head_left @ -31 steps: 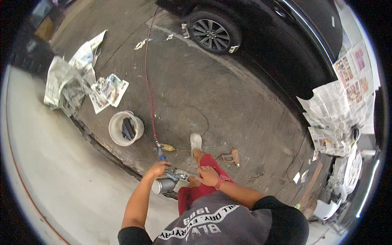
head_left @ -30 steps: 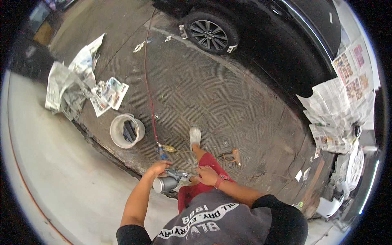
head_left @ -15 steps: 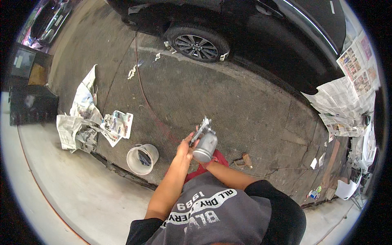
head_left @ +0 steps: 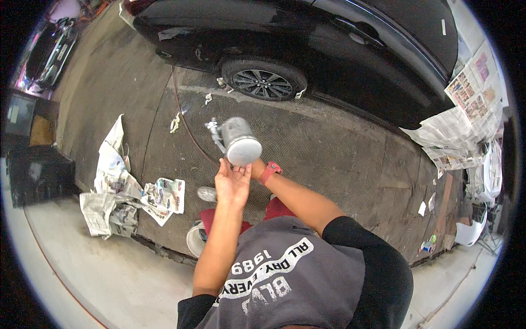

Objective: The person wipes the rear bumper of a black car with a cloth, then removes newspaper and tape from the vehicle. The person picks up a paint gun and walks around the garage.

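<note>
A metal spray gun (head_left: pixel 216 141) with a grey cup (head_left: pixel 238 131) is held out in front of me, the cup's round pale lid (head_left: pixel 244 151) facing up toward me. My right hand (head_left: pixel 257 166), below a red wristwatch, reaches in behind the cup and is closed on the gun; the cup hides most of its fingers. Palm up, my left hand (head_left: pixel 233 182) lies just under the lid's near edge. Its fingers are apart, with the tips close to or touching the gun. A dark red hose (head_left: pixel 189 123) runs over the floor toward the gun.
A black car (head_left: pixel 339 60) with a spoked wheel (head_left: pixel 263 83) stands ahead. Newspaper sheets (head_left: pixel 460 129) hang at the right; crumpled newspaper (head_left: pixel 115 186) lies at the left. My legs partly hide a white bucket (head_left: pixel 194 241). A shoe (head_left: pixel 207 193) shows beside the left hand. Another car (head_left: pixel 52 52) is far left.
The spray gun has moved forward and left, higher, and its lid has turned toward me. My left hand has turned palm up. The right arm reaches further forward, and the view has shifted.
</note>
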A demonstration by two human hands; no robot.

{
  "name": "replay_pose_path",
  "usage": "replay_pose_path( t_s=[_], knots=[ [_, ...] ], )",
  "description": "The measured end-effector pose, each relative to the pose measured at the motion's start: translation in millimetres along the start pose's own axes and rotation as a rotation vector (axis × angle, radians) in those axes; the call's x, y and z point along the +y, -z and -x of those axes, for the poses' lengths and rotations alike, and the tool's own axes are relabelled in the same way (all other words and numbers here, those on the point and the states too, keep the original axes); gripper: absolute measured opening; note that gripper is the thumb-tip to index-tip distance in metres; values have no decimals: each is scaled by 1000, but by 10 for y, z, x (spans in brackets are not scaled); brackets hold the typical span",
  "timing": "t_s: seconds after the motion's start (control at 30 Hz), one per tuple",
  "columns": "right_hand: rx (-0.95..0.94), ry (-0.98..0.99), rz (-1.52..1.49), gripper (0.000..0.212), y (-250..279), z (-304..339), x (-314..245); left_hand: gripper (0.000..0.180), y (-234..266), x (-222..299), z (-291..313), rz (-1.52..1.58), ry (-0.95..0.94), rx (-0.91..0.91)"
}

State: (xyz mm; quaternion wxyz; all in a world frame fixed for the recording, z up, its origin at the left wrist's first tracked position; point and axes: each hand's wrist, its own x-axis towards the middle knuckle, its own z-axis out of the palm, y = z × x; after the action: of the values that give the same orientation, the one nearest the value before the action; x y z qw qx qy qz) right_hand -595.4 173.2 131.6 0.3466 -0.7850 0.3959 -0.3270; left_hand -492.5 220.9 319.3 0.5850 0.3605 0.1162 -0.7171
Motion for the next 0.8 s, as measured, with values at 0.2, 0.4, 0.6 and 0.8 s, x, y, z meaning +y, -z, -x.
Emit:
replay_pose_path(
  t_s=[0.2,0.4,0.6,0.8],
  knots=[
    [-12,-58,32,44,-337,-1552,-379,57,989,1785,-186,-386,229,-192],
    [-117,-52,179,45,-953,-2734,-213,59,2359,3875,-491,-517,28,184],
    [-190,-295,86,49,-1328,-4236,-1149,59,2572,6178,-644,-377,-354,338],
    [-221,-646,-155,60,-2112,-5495,-967,59,2151,7799,-1759,-415,-411,275]
  ],
)
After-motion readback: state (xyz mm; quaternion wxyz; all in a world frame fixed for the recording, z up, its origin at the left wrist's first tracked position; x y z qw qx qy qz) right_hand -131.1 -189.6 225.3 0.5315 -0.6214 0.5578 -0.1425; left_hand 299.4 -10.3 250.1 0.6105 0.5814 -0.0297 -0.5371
